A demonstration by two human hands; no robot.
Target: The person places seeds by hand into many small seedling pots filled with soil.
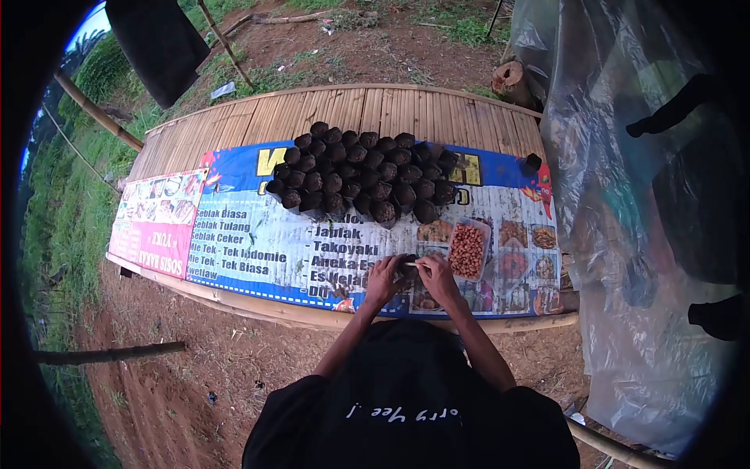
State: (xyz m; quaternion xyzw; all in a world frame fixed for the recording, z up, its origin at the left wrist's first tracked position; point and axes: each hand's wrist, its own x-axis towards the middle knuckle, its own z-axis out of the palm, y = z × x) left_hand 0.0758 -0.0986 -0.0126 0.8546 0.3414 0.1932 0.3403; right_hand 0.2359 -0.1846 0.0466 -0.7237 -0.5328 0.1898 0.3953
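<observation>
Near the front edge of the bamboo table, my left hand (383, 283) is closed around a small dark pot (407, 268) of soil. Beside it on the right, my right hand (438, 279) pinches a thin pale stick-like item over the pot. Just right of that hand stands a clear plastic tub (488, 248) of reddish-brown seeds (467, 248). Beyond both hands, several dark soil-filled pots (382, 190) stand packed together on the printed banner (273, 258).
One dark pot (533, 162) stands apart at the right end of the bamboo table (258, 120). Clear plastic sheeting (601, 234) hangs along the right side. Bamboo poles (98, 107) rise at the left, and a dark cloth (156, 47) hangs at the upper left.
</observation>
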